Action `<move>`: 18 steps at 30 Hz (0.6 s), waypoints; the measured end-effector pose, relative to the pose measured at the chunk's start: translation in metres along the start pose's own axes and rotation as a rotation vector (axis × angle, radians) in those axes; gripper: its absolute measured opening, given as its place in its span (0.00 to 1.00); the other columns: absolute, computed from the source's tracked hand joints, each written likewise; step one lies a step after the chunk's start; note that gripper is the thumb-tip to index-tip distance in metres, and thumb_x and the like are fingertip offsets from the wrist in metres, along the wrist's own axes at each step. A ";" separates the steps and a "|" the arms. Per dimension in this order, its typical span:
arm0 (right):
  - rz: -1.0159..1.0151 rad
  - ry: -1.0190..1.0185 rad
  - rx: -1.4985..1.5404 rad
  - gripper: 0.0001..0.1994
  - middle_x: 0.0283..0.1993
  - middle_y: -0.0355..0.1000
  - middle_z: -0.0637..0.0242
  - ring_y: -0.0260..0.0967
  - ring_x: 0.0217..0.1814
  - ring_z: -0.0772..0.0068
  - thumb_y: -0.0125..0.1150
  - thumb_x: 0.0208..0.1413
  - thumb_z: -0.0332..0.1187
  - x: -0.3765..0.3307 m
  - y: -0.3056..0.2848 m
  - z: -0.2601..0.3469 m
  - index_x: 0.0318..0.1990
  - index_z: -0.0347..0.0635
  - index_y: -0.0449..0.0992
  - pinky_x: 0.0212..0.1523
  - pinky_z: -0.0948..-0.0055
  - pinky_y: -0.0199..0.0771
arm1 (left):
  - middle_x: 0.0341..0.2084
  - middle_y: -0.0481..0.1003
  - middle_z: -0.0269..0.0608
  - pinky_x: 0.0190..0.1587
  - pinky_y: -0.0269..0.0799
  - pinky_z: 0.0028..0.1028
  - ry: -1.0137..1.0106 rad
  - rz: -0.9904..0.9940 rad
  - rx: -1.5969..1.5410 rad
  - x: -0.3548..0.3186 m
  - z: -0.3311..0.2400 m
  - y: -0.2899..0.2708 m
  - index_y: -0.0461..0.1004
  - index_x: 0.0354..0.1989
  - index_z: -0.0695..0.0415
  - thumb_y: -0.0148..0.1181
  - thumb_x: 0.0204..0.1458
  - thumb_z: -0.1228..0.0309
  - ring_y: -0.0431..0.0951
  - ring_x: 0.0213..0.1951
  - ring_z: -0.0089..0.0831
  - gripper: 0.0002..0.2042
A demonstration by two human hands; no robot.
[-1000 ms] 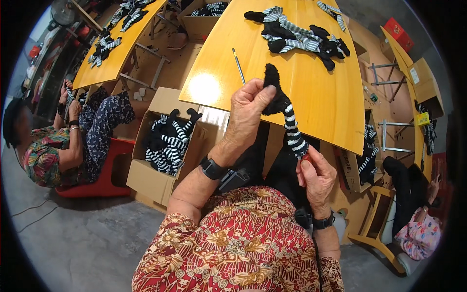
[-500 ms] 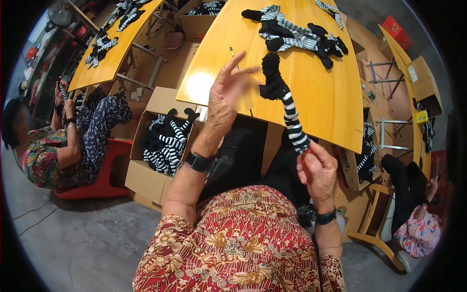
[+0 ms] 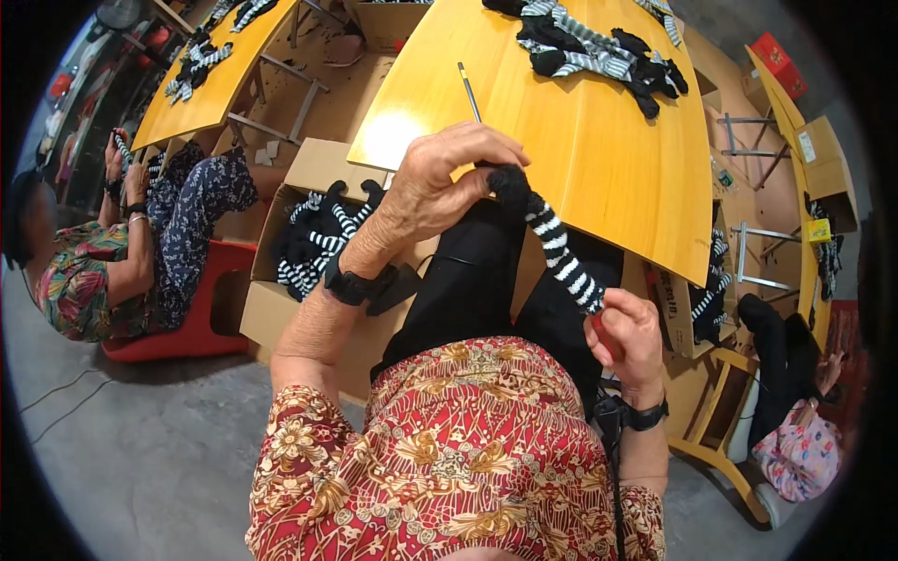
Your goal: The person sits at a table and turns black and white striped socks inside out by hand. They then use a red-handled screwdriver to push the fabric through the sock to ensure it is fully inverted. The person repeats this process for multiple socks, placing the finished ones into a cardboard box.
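Observation:
A knitted, sock-like piece [image 3: 564,251] with black and white stripes and a black end is stretched slanting over my lap, just off the table's near edge. My left hand [image 3: 435,178] is closed on its black end, thumb and fingers pinching it. At the lower striped end, my right hand [image 3: 631,338] grips the tip with thumb and forefinger. Beyond my hands, on the yellow table [image 3: 449,84], lies a loose heap of similar grey, white and black striped pieces [image 3: 599,61]. A thin pen or pencil [image 3: 469,92] rests near my left hand.
An open cardboard box [image 3: 323,166] full of striped pieces [image 3: 323,248] stands to my left; another box [image 3: 681,313] is under the table's right side. A person [image 3: 122,280] sits at the left table on a red chair [image 3: 201,309]. Another person [image 3: 795,449] sits at right.
My left hand has come down from open, spread fingers and taken hold of the black end. The piece has been lowered toward my lap; my right hand still holds its striped end.

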State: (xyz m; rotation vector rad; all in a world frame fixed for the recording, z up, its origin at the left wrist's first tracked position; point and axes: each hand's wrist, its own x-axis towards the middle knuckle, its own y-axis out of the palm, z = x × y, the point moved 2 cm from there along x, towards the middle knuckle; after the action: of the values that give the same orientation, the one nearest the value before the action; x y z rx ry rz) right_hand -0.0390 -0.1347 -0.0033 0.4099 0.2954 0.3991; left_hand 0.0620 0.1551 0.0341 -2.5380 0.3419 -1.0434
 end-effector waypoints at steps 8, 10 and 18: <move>-0.153 -0.137 -0.292 0.16 0.26 0.72 0.63 0.61 0.17 0.83 0.59 0.57 0.30 -0.008 0.002 -0.008 0.51 0.34 0.73 0.16 0.84 0.58 | 0.30 0.77 0.34 0.37 0.74 0.21 -0.578 -0.230 -0.745 -0.021 0.012 0.020 0.76 0.39 0.62 0.61 0.54 0.73 0.77 0.31 0.20 0.07; -0.158 -0.156 -0.292 0.16 0.27 0.73 0.63 0.61 0.17 0.83 0.58 0.57 0.30 -0.007 0.004 -0.011 0.52 0.34 0.73 0.16 0.84 0.58 | 0.29 0.77 0.34 0.36 0.73 0.20 -0.576 -0.192 -0.769 -0.021 0.009 0.024 0.76 0.39 0.61 0.62 0.53 0.73 0.76 0.29 0.20 0.07; -0.097 -0.184 -0.047 0.16 0.26 0.72 0.61 0.61 0.16 0.81 0.58 0.57 0.30 -0.005 0.000 -0.027 0.52 0.33 0.72 0.16 0.83 0.59 | 0.28 0.77 0.31 0.33 0.70 0.17 -0.624 -0.167 -0.763 -0.012 0.001 0.022 0.77 0.37 0.59 0.63 0.52 0.73 0.73 0.28 0.17 0.06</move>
State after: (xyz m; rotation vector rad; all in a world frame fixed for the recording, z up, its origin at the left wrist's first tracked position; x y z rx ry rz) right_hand -0.0526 -0.1277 -0.0256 0.3821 0.1257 0.2711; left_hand 0.0531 0.1400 0.0169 -3.4368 0.4001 -0.0917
